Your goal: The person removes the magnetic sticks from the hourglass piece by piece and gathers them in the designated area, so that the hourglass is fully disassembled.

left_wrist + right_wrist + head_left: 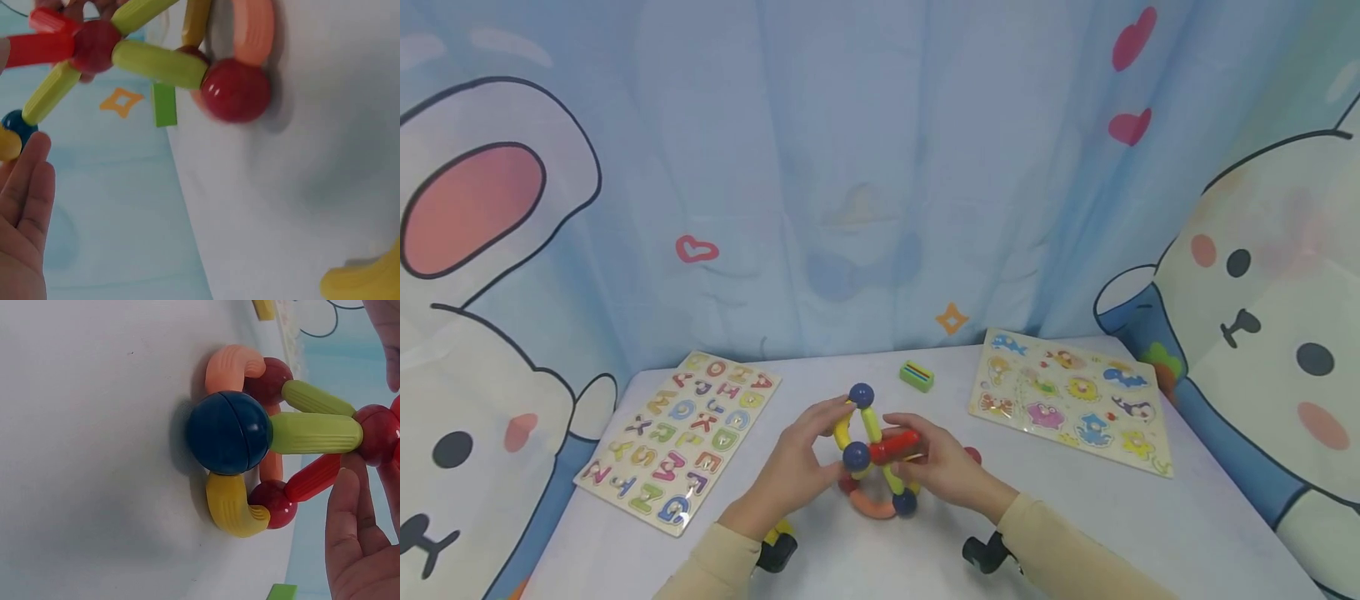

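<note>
A ball-and-rod magnetic construction [872, 457] is held between both hands, low over the front of the white table [842, 567]. At its foot, curved orange [872, 505] and yellow [228, 503] rods join blue and red balls in a ring; straight lime-green rods [315, 432] climb to a red ball [378, 434].

The left hand [797, 467] is partly closed — its fingers and thumb hold the construction's left side, around a yellow rod [842, 432] and a blue ball [856, 456]. The right hand [951, 467] has its fingers bent around the right side, gripping at a red rod [895, 447].

Another red ball [972, 455] shows just past the right hand. To the left, a puzzle board [696, 362] carries coloured letters; to the right, another board [1069, 414] carries animal pieces. Between them lies a small green block [917, 376] with striped colours on top — whether it holds anything, I cannot tell.
</note>
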Tool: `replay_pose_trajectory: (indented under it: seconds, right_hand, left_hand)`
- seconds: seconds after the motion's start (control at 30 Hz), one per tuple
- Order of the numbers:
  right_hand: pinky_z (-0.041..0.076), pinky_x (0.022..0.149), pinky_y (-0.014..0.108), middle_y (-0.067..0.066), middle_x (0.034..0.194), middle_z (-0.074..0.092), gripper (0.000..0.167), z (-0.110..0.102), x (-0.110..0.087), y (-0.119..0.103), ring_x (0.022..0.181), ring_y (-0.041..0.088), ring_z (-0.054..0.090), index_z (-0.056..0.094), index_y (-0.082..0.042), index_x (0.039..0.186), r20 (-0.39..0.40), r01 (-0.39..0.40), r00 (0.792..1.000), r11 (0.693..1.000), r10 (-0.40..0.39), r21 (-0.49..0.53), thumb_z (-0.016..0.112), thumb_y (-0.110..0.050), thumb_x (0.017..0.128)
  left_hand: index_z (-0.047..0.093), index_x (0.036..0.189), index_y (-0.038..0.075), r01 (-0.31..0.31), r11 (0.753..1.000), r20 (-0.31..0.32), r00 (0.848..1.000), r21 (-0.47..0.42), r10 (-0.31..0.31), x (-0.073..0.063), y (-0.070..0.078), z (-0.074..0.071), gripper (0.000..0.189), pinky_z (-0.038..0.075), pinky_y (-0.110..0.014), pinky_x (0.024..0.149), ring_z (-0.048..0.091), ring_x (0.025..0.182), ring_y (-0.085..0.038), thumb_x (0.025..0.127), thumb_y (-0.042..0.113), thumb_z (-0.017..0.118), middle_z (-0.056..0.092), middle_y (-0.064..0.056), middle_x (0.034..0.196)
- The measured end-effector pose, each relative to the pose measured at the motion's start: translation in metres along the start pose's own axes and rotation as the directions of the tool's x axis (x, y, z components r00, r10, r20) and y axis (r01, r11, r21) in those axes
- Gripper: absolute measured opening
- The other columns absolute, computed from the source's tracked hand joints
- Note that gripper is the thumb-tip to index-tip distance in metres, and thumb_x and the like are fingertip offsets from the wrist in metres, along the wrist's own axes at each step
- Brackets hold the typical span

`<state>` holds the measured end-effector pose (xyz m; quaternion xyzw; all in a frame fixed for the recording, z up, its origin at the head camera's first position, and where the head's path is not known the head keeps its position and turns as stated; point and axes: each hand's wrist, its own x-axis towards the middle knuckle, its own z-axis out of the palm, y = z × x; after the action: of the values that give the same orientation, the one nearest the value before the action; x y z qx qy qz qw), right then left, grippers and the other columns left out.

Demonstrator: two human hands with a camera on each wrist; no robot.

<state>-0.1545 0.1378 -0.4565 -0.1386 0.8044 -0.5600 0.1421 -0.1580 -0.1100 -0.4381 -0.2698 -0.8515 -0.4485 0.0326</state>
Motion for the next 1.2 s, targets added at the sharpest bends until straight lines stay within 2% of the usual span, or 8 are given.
replay_pose_trajectory:
  seconds: [0.3, 0.5, 0.6, 0.73, 0.8, 0.93, 1.07, 1.2]
  right_hand:
    - [0.056, 0.089, 0.039, 0.007, 0.134, 0.06, 0.064, -0.003, -0.001, 0.001, 0.115, 0.029, 0.061, 0.044, -0.014, 0.148, 0.076, 0.047, 0.996, 0.999, -0.045, -0.016, 0.071, -0.006, 0.091]
    - [0.054, 0.092, 0.037, 0.006, 0.137, 0.058, 0.068, -0.012, -0.004, 0.002, 0.118, 0.029, 0.06, 0.041, -0.018, 0.15, 0.115, 0.056, 0.992, 0.998, -0.053, -0.023, 0.072, -0.007, 0.091]
    - [0.055, 0.09, 0.036, 0.007, 0.138, 0.056, 0.069, -0.022, -0.014, -0.003, 0.116, 0.027, 0.06, 0.041, -0.019, 0.149, 0.053, 0.074, 0.996, 0.995, -0.07, -0.07, 0.073, -0.006, 0.09]
    - [0.057, 0.08, 0.033, 0.001, 0.125, 0.06, 0.06, -0.029, -0.032, -0.019, 0.097, 0.017, 0.063, 0.05, -0.022, 0.14, -0.072, 0.167, 0.98, 0.967, -0.184, -0.194, 0.075, -0.006, 0.088]
    - [0.057, 0.074, 0.031, -0.001, 0.117, 0.063, 0.053, -0.025, -0.038, -0.03, 0.086, 0.014, 0.063, 0.055, -0.023, 0.133, -0.066, 0.243, 0.962, 0.94, -0.266, -0.241, 0.077, -0.008, 0.087]
    - [0.058, 0.069, 0.03, -0.006, 0.115, 0.062, 0.044, -0.002, -0.042, -0.048, 0.081, 0.012, 0.063, 0.06, -0.023, 0.128, 0.042, 0.324, 0.945, 0.917, -0.324, -0.232, 0.079, -0.02, 0.088]
    - [0.058, 0.069, 0.027, -0.012, 0.112, 0.06, 0.043, 0.015, -0.039, -0.053, 0.083, 0.01, 0.062, 0.061, -0.028, 0.125, 0.052, 0.32, 0.947, 0.911, -0.318, -0.259, 0.079, -0.033, 0.086]
    - [0.059, 0.071, 0.029, -0.014, 0.108, 0.062, 0.04, 0.02, -0.035, -0.054, 0.086, 0.01, 0.063, 0.062, -0.026, 0.121, 0.039, 0.328, 0.943, 0.902, -0.331, -0.281, 0.081, -0.025, 0.086]
  left_hand:
    - [0.064, 0.132, 0.031, 0.017, 0.999, 0.068, 0.998, 0.041, -0.019, 0.001, 0.002, -0.003, 0.064, 0.044, -0.047, 0.105, 0.035, 0.142, -0.02, 0.076, 0.01, 0.086, 0.026, 0.011, 0.161]
    - [0.069, 0.121, 0.026, -0.002, 0.999, 0.036, 0.999, 0.05, 0.0, -0.002, 0.004, 0.004, 0.053, 0.042, -0.044, 0.106, 0.043, 0.137, -0.017, 0.075, 0.008, 0.086, 0.024, 0.014, 0.161]
    - [0.07, 0.118, 0.024, -0.029, 0.997, 0.019, 0.999, 0.068, 0.028, -0.002, 0.005, 0.007, 0.049, 0.044, -0.038, 0.105, 0.049, 0.13, -0.011, 0.075, 0.009, 0.086, 0.022, 0.018, 0.16]
    - [0.071, 0.116, 0.022, -0.056, 0.995, 0.011, 0.998, 0.08, 0.056, -0.002, 0.008, 0.006, 0.047, 0.045, -0.035, 0.103, 0.052, 0.126, -0.009, 0.074, 0.008, 0.086, 0.022, 0.019, 0.16]
    - [0.072, 0.115, 0.022, -0.068, 0.994, 0.003, 0.998, 0.09, 0.068, -0.003, 0.009, 0.005, 0.046, 0.047, -0.035, 0.102, 0.053, 0.124, -0.011, 0.074, 0.008, 0.087, 0.023, 0.017, 0.16]
    - [0.073, 0.115, 0.021, -0.087, 0.993, -0.002, 0.996, 0.082, 0.088, -0.004, 0.009, 0.002, 0.045, 0.049, -0.036, 0.1, 0.056, 0.119, -0.011, 0.074, 0.01, 0.088, 0.025, 0.015, 0.16]
    - [0.073, 0.118, 0.02, -0.083, 0.995, 0.043, 0.996, 0.056, 0.081, -0.004, 0.01, -0.001, 0.047, 0.047, -0.037, 0.102, 0.057, 0.116, -0.009, 0.074, 0.013, 0.088, 0.024, 0.015, 0.161]
    - [0.073, 0.121, 0.021, -0.058, 0.998, 0.103, 0.993, 0.038, 0.053, -0.002, 0.011, -0.008, 0.049, 0.046, -0.04, 0.103, 0.057, 0.115, -0.007, 0.075, 0.018, 0.088, 0.022, 0.017, 0.161]
